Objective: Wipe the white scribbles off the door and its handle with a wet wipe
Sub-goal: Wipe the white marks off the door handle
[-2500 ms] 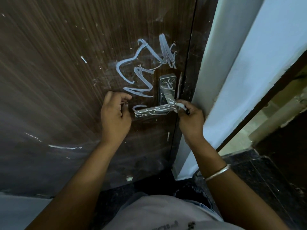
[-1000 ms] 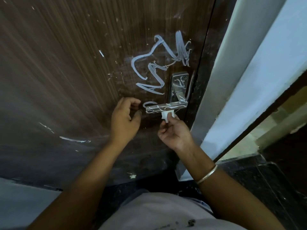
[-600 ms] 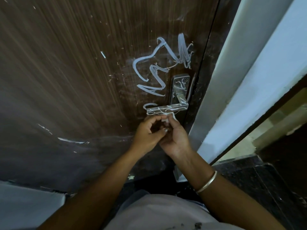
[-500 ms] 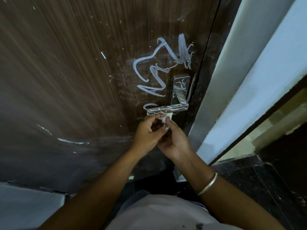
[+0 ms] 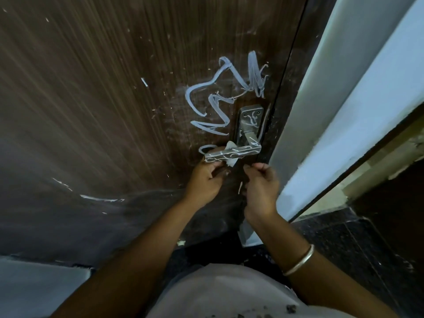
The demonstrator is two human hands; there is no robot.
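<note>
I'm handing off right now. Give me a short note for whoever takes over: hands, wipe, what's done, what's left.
Left hand: closed on the wet wipe, which wraps the free end of the lever handle, showing above and below it.
Right hand: just below the handle, fingers curled, nothing visible in it.
Done: nothing visibly cleaned; the handle carries white streaks.
Left: the handle, the backplate marks, the big scribble on the door, and the loop by the handle's tip.
</note>
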